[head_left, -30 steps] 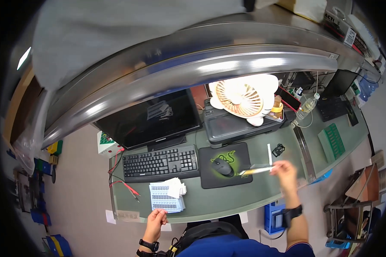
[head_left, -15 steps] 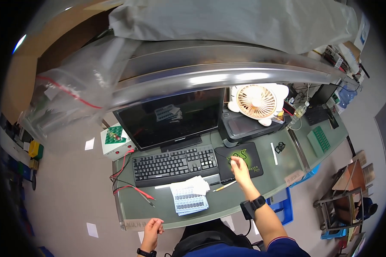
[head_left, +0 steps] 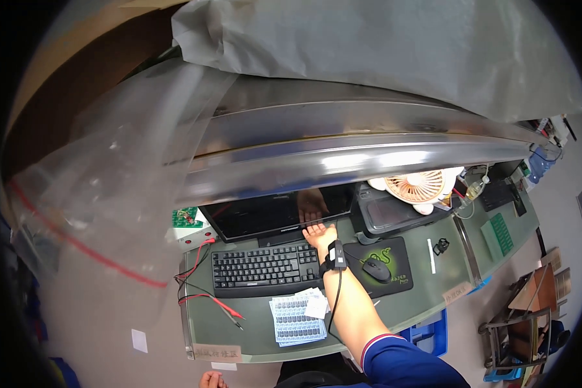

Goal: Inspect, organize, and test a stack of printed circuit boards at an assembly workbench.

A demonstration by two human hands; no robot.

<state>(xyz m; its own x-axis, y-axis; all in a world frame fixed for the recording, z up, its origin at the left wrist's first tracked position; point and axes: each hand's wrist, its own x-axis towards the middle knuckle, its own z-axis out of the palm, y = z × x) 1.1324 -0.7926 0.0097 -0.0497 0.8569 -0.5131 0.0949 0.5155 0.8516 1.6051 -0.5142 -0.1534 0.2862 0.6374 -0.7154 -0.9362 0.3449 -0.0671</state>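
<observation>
My right hand (head_left: 319, 237) reaches forward with its fingers spread at the lower edge of the black monitor (head_left: 258, 218), and its reflection shows in the screen. Whether the fingertips touch the frame I cannot tell. Nothing is in that hand. Beneath the wrist lies the right end of the black keyboard (head_left: 265, 269). A black mouse (head_left: 376, 270) rests on a dark mouse pad (head_left: 399, 261) with a green print, right of my forearm. My left hand (head_left: 212, 380) is cut off by the lower rim, below the desk edge, with its fingers curled and no object visible in it.
Printed label sheets (head_left: 297, 323) lie before the keyboard. Red and black test leads (head_left: 223, 306) run from a white box (head_left: 194, 238) at left. A lit fan (head_left: 415, 187) stands on a black printer (head_left: 391, 213). A metal rail (head_left: 343, 158) and plastic sheeting (head_left: 110, 168) overhang.
My right hand has gone from the mouse pad forward and left to the monitor's lower edge, opening its fingers. The mouse now shows. My left hand sits lower in view.
</observation>
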